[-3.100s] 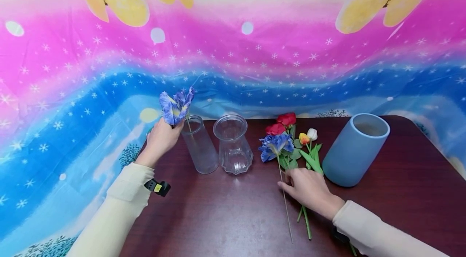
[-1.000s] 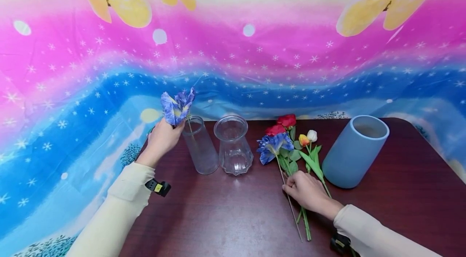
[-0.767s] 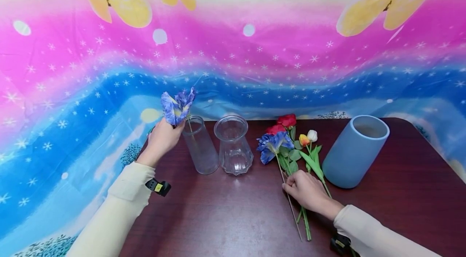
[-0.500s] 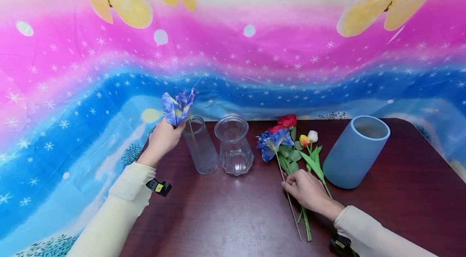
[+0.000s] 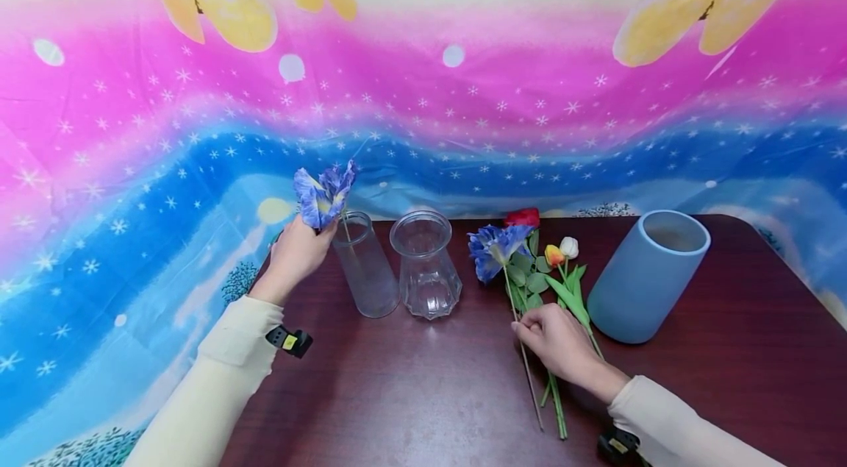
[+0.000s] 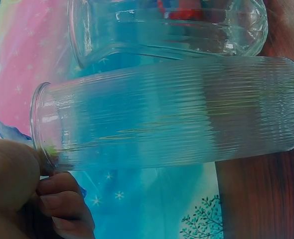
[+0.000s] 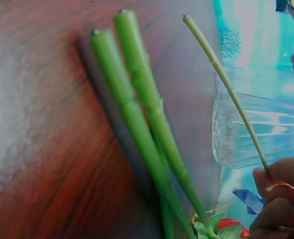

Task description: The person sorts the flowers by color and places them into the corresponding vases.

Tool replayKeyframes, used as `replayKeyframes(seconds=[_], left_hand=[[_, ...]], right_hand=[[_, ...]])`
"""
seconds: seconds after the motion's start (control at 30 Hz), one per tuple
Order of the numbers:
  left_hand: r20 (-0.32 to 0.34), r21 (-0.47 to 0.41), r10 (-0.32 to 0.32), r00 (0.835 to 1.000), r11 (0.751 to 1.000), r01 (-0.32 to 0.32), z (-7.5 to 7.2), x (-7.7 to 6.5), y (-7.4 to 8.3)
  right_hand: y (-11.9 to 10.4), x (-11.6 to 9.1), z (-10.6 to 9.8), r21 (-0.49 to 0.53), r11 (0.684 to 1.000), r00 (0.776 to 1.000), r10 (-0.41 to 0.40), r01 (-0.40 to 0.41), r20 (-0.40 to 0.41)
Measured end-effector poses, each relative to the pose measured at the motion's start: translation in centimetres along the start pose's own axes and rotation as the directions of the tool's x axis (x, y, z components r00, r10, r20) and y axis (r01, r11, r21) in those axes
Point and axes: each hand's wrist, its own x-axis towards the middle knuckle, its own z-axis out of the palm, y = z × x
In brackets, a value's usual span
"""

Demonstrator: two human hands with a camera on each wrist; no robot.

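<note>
My left hand (image 5: pixel 301 250) is at the rim of the tall ribbed glass vase (image 5: pixel 367 276), its curled fingers and thumb pinching a blue-purple iris (image 5: pixel 320 195) just under the bloom. The iris's stem runs down inside the vase, plain through the ribbed glass in the left wrist view. At the right, my right hand (image 5: pixel 559 342) pinches the thin stem of a second blue iris (image 5: pixel 492 250) between thumb and fingers. In the right wrist view the bare end of this stem (image 7: pixel 229 89) sticks out past the fingertips.
A flared clear glass vase (image 5: pixel 430 276) stands beside the ribbed one. Red roses (image 5: pixel 523 217) with leaves, an orange-yellow tulip (image 5: pixel 554 255) and a white tulip (image 5: pixel 568 247) lie near my right hand. A blue-grey vase (image 5: pixel 638 283) stands at the right of the dark table (image 5: pixel 404 408).
My right hand has come to pinch the second iris's stem. That iris has shifted slightly up and back, its bloom covering one of the red roses. The left hand has stayed nearly still.
</note>
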Motion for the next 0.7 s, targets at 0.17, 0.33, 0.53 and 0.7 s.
replayKeyframes(seconds=[0.17, 0.33, 0.53, 0.7], left_hand=[[-0.002, -0.007, 0.008, 1.000, 1.000, -0.008, 0.09, -0.03, -0.06], [-0.008, -0.012, 0.017, 1.000, 1.000, -0.017, 0.17, 0.05, -0.15], [-0.011, -0.012, 0.018, 1.000, 1.000, -0.018, 0.18, 0.10, -0.19], [-0.017, -0.015, 0.015, 1.000, 1.000, -0.015, 0.20, 0.17, -0.23]], right_hand=[[-0.23, 0.04, 0.07, 0.057, 0.998, 0.998, -0.012, 0.016, -0.068], [-0.47, 0.17, 0.14, 0.150, 0.988, 0.993, -0.009, 0.028, -0.121], [-0.56, 0.39, 0.29, 0.213, 0.974, 0.981, -0.041, 0.081, -0.188], [-0.66, 0.57, 0.41, 0.317, 0.938, 0.973, -0.069, 0.139, -0.221]])
